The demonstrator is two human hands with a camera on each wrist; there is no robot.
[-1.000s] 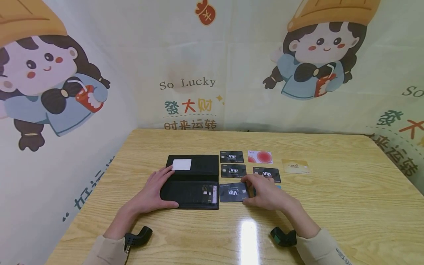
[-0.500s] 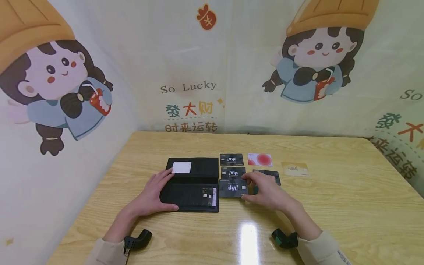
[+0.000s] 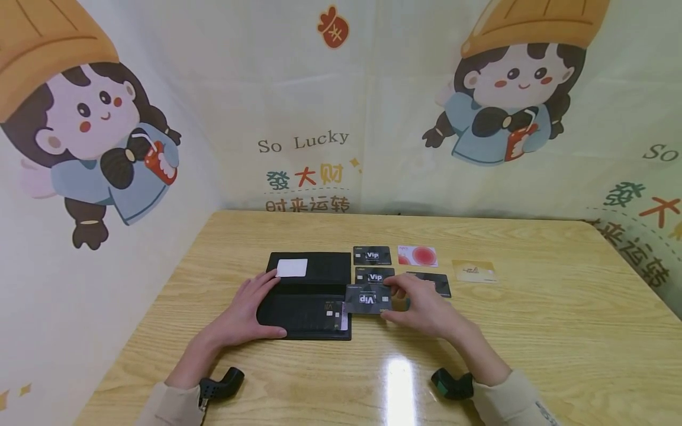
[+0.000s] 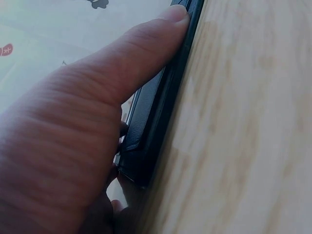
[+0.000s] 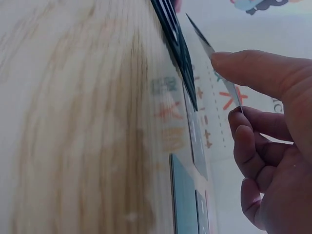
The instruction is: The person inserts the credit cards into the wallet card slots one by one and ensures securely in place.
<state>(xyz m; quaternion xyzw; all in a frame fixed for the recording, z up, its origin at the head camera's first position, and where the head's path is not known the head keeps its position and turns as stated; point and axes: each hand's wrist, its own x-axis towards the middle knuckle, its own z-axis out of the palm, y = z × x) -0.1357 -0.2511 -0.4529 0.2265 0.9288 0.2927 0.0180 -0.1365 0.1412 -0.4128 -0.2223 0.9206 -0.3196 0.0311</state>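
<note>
1. The right hand (image 3: 426, 305) pinches a dark Vip card (image 3: 367, 299) by its right end, thumb below and fingers above, its print upside down to the person.
2. That card's long axis runs sideways from the right hand toward the left hand (image 3: 242, 310). The right hand is nearer it; its far end overlaps the wallet's right edge in the head view, while the right wrist view shows it clear of the surface.
3. The unfolded black wallet (image 3: 298, 316) lies between the hands. The left hand rests along its left end, fingers and thumb extended, not gripping.
4. Counted: one wallet; one held card; six loose cards ahead of or beside the right hand: three black cards (image 3: 372, 255), one pink-and-red card (image 3: 418, 256), one gold card (image 3: 474, 271) and one pale blue card (image 5: 184, 200), mostly hidden in the head view.
5. One white rectangle (image 3: 292, 267) shows just beyond the left hand's fingertips, on the wallet's far panel; the near panel holds overlapping cards (image 3: 333, 322), their number unclear.
</note>
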